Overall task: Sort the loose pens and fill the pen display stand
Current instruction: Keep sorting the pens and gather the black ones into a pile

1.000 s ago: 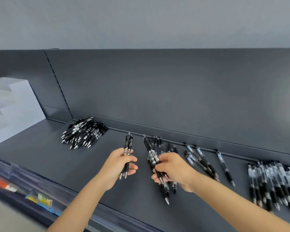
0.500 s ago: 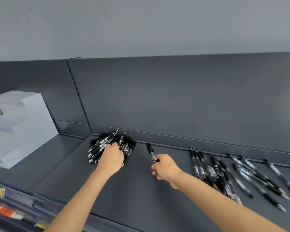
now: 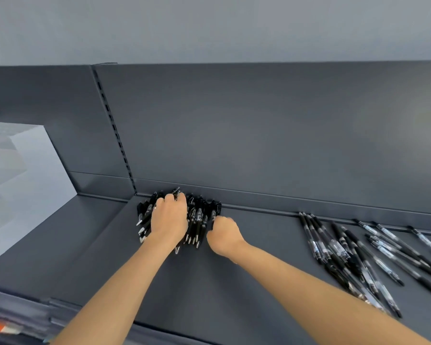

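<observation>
A pile of black pens (image 3: 197,220) lies at the back of the dark grey shelf (image 3: 209,282), against the rear ledge. My left hand (image 3: 169,217) lies on the pile's left half, fingers curled down over the pens' far ends, and one pen end sticks out past the knuckles. My right hand (image 3: 223,236) is curled and grips a black pen (image 3: 213,215) at the pile's right edge. The white stepped display stand (image 3: 28,185) sits at the far left of the shelf, holding no pens that I can see.
Several loose clear-and-black pens (image 3: 358,255) are scattered on the shelf's right side. The slotted upright (image 3: 115,130) and back panel rise behind. A lower shelf edge with coloured labels (image 3: 0,324) shows at the bottom left.
My left hand stays on the black pile, fingers now curled over it. My right hand has carried its pen left to the pile's right edge. The view has shifted left.
</observation>
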`<state>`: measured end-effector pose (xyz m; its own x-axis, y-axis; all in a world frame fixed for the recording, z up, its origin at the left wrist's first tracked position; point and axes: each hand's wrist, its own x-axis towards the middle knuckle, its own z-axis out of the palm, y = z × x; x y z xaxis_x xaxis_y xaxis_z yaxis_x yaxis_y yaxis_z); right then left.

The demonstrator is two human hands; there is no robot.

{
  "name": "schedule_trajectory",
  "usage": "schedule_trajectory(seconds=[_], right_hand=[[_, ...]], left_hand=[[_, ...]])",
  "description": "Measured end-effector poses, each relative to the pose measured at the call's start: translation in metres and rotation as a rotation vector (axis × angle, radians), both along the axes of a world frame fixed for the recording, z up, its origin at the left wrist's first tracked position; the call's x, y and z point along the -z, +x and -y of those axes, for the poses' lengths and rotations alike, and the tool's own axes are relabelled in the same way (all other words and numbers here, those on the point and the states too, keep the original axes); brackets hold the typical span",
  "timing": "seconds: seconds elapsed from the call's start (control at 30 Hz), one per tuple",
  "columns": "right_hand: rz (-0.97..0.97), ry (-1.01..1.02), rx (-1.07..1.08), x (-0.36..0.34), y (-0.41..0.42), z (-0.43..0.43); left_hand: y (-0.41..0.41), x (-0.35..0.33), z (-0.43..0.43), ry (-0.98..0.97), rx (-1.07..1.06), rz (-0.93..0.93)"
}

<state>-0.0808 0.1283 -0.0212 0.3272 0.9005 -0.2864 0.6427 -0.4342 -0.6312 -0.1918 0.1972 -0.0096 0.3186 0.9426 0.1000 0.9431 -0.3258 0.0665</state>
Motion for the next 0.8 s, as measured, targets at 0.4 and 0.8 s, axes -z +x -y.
schedule_trajectory(seconds=[0.4,0.8], right_hand=[[0.156,0.108,-0.214,-0.005,0.035,0.031],[0.403,0.198,-0.080,-0.003,0.156,0.150]], left_hand=[[0.002,0.012,0.014,-0.007,0.203,0.085],[0.129,0.007,0.113,-0.168,0.602,0.239]])
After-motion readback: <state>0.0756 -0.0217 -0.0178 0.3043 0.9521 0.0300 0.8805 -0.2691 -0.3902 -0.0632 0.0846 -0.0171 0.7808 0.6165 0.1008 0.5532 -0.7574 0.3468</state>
